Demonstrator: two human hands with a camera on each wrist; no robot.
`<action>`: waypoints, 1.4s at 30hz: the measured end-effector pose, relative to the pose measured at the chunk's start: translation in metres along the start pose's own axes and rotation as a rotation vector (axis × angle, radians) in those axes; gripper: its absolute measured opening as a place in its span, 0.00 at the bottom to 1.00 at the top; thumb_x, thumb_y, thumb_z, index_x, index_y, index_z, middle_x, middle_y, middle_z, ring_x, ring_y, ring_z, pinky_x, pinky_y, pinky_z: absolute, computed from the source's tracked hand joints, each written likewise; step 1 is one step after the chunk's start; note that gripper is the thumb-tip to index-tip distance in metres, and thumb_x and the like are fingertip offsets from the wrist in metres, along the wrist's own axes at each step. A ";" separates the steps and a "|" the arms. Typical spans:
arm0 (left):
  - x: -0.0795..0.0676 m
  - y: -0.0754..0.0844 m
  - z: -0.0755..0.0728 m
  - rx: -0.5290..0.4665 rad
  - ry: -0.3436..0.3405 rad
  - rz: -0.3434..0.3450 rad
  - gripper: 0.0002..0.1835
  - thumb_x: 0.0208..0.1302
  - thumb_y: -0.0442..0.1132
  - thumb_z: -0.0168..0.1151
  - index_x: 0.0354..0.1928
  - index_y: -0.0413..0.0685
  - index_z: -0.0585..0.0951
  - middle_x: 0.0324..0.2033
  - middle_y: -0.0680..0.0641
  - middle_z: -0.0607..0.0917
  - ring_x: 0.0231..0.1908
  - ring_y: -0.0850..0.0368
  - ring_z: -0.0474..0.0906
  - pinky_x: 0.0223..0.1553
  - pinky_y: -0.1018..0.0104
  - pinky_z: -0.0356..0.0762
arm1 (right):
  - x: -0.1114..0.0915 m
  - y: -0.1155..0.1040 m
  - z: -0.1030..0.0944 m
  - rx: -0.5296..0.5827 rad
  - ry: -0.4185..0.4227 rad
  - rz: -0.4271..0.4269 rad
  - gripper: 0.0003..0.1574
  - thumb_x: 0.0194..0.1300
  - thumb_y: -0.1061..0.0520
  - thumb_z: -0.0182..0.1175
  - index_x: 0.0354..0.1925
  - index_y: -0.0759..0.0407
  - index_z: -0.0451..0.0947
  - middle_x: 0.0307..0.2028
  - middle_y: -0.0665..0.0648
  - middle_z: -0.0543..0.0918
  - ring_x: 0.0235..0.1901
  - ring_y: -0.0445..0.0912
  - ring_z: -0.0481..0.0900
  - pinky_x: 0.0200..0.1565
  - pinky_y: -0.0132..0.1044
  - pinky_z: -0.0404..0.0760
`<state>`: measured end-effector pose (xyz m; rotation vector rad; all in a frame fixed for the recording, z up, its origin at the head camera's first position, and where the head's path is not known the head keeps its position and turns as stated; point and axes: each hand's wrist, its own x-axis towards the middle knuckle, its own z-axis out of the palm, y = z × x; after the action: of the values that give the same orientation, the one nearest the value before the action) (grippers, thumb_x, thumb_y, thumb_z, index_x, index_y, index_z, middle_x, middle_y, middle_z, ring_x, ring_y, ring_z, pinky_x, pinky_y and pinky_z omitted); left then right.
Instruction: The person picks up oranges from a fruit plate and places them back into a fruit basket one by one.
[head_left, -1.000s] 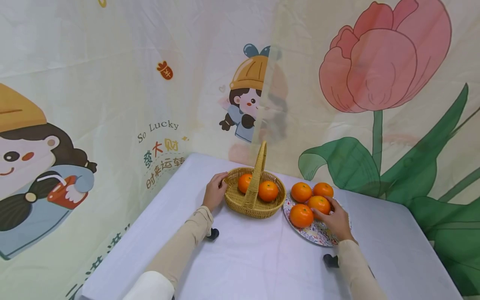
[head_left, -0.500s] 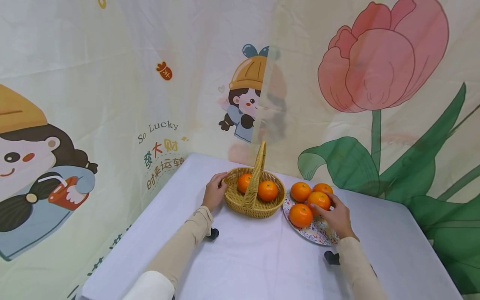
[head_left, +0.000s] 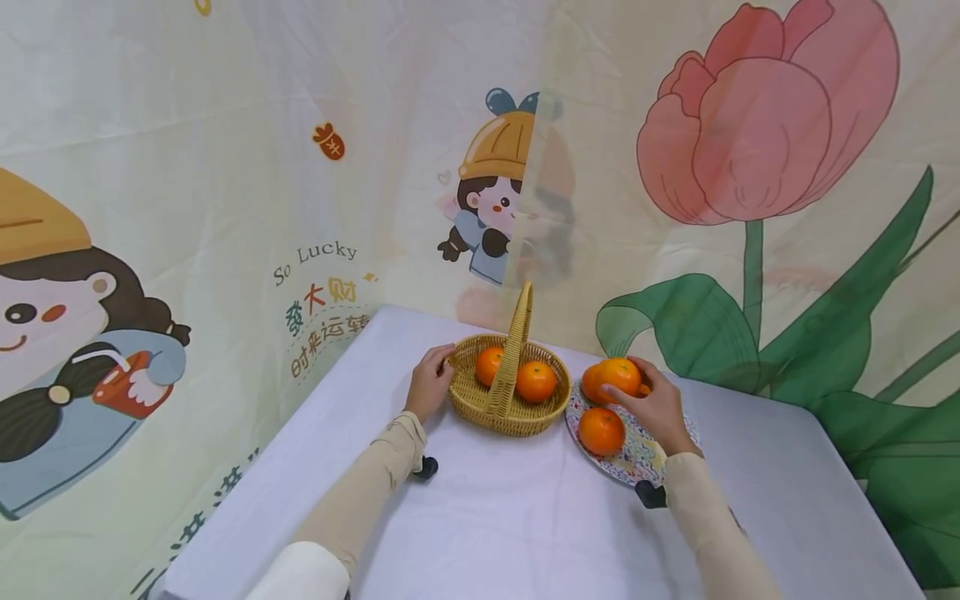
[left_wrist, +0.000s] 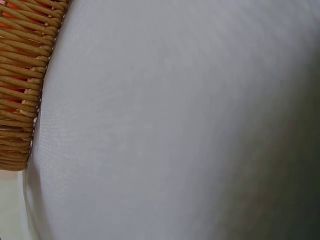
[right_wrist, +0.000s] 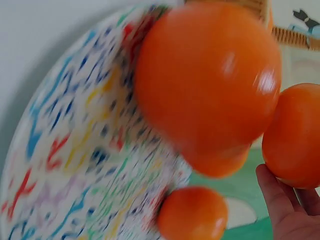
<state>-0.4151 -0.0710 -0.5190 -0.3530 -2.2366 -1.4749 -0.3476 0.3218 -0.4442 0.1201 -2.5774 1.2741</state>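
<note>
My left hand [head_left: 430, 385] grips the left rim of a wicker basket [head_left: 512, 423] with a tall handle. Two oranges, one at the left [head_left: 489, 367] and one at the right [head_left: 536, 382], lie inside the basket. Thumb and fingers of my right hand [head_left: 658, 408] hold another orange [head_left: 618, 377], raised over a patterned plate [head_left: 637, 457]; the right wrist view shows this held orange [right_wrist: 296, 137] at its right edge. On the plate, a front orange [head_left: 602, 432] shows whole. Behind the held fruit, the back oranges [head_left: 590, 384] are partly hidden.
A white cloth covers the table [head_left: 480, 525]. Printed curtains [head_left: 420, 167] hang close behind its back and left edges. Basket and plate stand side by side, nearly touching. Small black devices, such as the one at the right wrist [head_left: 649, 494], jut from both wrists.
My right hand has lifted an orange from the plate's middle and moved it up and slightly left, now in front of the back oranges. My left hand stays at the basket rim.
</note>
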 end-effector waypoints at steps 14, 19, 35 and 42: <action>0.000 -0.004 -0.001 -0.025 0.007 0.009 0.19 0.67 0.27 0.52 0.59 0.34 0.77 0.59 0.44 0.77 0.62 0.50 0.71 0.63 0.56 0.69 | 0.006 -0.044 0.047 0.069 -0.117 -0.080 0.53 0.49 0.31 0.70 0.69 0.45 0.65 0.62 0.55 0.74 0.56 0.55 0.75 0.55 0.54 0.77; 0.001 -0.005 -0.001 -0.032 0.012 0.018 0.19 0.66 0.26 0.52 0.59 0.34 0.77 0.59 0.44 0.77 0.62 0.50 0.71 0.63 0.56 0.69 | 0.009 -0.060 0.069 0.096 -0.143 -0.158 0.50 0.49 0.34 0.72 0.67 0.45 0.68 0.59 0.52 0.76 0.55 0.51 0.76 0.54 0.50 0.79; 0.001 -0.005 0.000 -0.025 0.019 0.009 0.19 0.66 0.26 0.53 0.59 0.37 0.78 0.58 0.46 0.78 0.62 0.52 0.71 0.62 0.57 0.70 | 0.019 -0.088 0.124 0.101 -0.212 -0.152 0.45 0.52 0.47 0.74 0.66 0.49 0.70 0.60 0.53 0.75 0.55 0.51 0.76 0.53 0.48 0.80; 0.000 -0.005 0.002 -0.026 0.021 0.006 0.19 0.66 0.27 0.53 0.59 0.37 0.78 0.59 0.46 0.78 0.61 0.52 0.72 0.62 0.57 0.71 | 0.022 -0.087 0.134 0.084 -0.207 -0.194 0.41 0.50 0.45 0.75 0.61 0.51 0.74 0.51 0.52 0.80 0.47 0.48 0.78 0.49 0.46 0.81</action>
<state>-0.4180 -0.0714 -0.5240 -0.3513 -2.2001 -1.4989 -0.3788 0.1637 -0.4495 0.5321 -2.6014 1.3594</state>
